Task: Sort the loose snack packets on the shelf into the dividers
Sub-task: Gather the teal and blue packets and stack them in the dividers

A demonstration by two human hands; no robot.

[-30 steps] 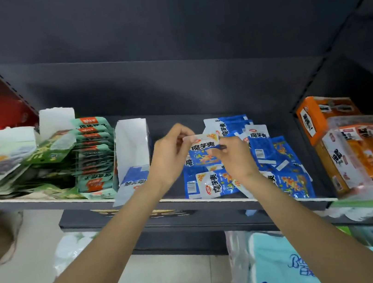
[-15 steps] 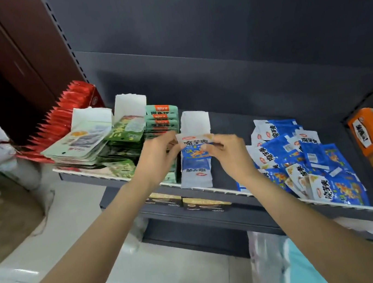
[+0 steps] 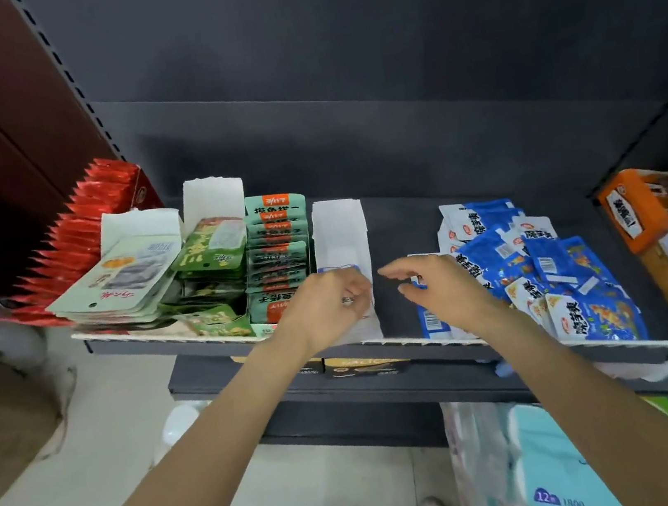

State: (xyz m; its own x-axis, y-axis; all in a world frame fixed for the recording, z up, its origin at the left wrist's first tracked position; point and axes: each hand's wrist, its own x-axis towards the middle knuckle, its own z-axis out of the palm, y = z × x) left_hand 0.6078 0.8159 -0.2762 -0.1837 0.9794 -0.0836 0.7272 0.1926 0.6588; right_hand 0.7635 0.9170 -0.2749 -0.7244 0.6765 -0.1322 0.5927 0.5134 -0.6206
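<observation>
Loose blue snack packets (image 3: pixel 542 265) lie in a heap on the dark shelf (image 3: pixel 390 235), to the right of both hands and nearest the right one, most with their long sides running roughly front to back, some skewed. Left of the heap, across a bare strip of shelf, stands the white divider (image 3: pixel 339 230), a narrow open-topped sleeve whose long axis runs from the shelf's front edge toward the back wall; a blue-printed packet edge (image 3: pixel 343 268) shows inside it, just above the left hand. The left hand (image 3: pixel 331 303) rests at the divider's front, fingers curled against it; whether it grips a packet or only steadies the sleeve cannot be told. The right hand (image 3: pixel 438 293) hangs over the bare strip between divider and heap, fingers loosely spread, holding nothing, and covers part of another blue packet (image 3: pixel 431 320) at the shelf's edge. Half a second earlier both hands pinched one blue packet by its top corners over the divider; that packet now appears to sit in the sleeve, and the right hand has let go and swung toward the heap, well placed for the next pick.
</observation>
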